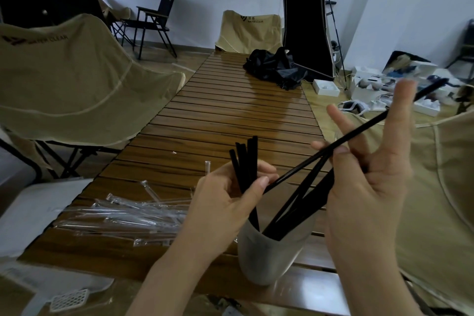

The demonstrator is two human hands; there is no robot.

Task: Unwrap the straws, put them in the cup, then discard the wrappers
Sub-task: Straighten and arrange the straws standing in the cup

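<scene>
Slatted table (230, 115), cup (266, 259) base hidden, blurred straw (359, 133) tip

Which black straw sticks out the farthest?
The long straw pinched by the right hand. It slants up to the right, past the fingers, while the other straws, gripped by the left hand, stand bunched above the cup.

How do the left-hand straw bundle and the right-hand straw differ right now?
Count: the left hand grips a bundle of straws; the right hand pinches a single straw.
Pose: the bundle stands near upright; the single straw slants up to the right.
Reach: the single straw sticks out far past the fingers; the bundle shows only short tops.
Shared: all black, unwrapped, lower ends toward the white cup.
</scene>
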